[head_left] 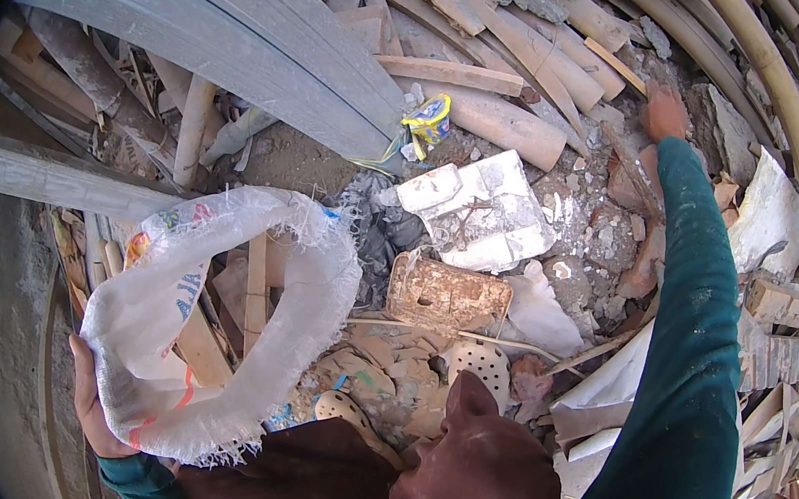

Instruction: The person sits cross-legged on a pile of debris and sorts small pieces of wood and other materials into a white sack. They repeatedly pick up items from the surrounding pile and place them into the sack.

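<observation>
A white woven plastic sack [315,279] stands with its frayed mouth wide, and several strips of wood [205,345] show inside it. My left hand [94,403] is closed round the sack's near left rim. Far to the right, my outstretched right hand [667,113] reaches into the rubble. Its curled fingers meet the end of a thin, light wooden strip [614,64], though the fingertips are partly hidden. Beside that strip lie curved clay-coloured pieces [585,64] and broken grey slabs [723,131].
Long grey metal channels [237,26] slant in from the upper left. Broken white foam [485,210], a dirty brown board [449,296] and a yellow wrapper [429,118] lie mid-view. A bamboo pole [784,88] crosses the right side. Perforated clogs [480,366] stand on the debris.
</observation>
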{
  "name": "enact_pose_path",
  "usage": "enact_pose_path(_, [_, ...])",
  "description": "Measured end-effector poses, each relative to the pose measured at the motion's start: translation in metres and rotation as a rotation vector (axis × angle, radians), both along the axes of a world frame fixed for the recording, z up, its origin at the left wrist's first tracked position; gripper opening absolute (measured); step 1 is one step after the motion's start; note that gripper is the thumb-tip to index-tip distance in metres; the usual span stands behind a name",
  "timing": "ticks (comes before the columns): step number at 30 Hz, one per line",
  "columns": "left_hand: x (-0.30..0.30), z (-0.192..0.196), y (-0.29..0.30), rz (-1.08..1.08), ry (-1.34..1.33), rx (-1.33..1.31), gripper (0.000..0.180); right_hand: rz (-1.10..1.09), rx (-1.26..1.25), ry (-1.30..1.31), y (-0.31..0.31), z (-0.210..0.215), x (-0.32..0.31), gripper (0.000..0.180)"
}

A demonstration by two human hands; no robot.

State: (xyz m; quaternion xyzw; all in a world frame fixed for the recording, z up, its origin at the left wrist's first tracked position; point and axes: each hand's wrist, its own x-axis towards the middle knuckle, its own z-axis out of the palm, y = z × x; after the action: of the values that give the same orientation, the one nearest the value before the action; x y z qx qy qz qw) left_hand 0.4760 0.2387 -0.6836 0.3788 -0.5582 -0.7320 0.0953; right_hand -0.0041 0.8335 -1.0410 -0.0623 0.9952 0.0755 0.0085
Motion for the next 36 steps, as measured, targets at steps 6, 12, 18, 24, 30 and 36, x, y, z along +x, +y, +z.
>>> enact_pose_path(6, [0.009, 0.004, 0.005, 0.037, 0.0, 0.004, 0.059, -0.023, -0.209, 0.316, -0.008, 0.068, 0.033, 0.045])
enact_pose_path(12, [0.023, -0.001, 0.003, 0.029, 0.054, -0.086, 0.057, 0.149, -1.743, -0.015, -0.111, 0.151, 0.137, 0.04])
enact_pose_path(18, [0.032, -0.008, -0.017, -0.03, 0.158, 0.032, 0.056, 0.861, -2.013, -0.367, -0.357, 0.191, 0.298, 0.048])
enact_pose_path(24, [0.062, -0.004, -0.047, -0.079, 0.194, -0.197, 0.057, 1.047, -1.471, 0.027, -0.387, 0.149, 0.319, 0.05])
enact_pose_path(30, [0.074, -0.005, -0.047, 0.067, 0.059, -0.185, 0.102, 0.014, -0.214, 0.347, -0.141, 0.059, 0.16, 0.038])
enact_pose_path(36, [0.059, -0.004, -0.037, 0.066, 0.169, 0.021, 0.064, -0.015, -0.01, 0.057, -0.076, 0.062, 0.17, 0.038])
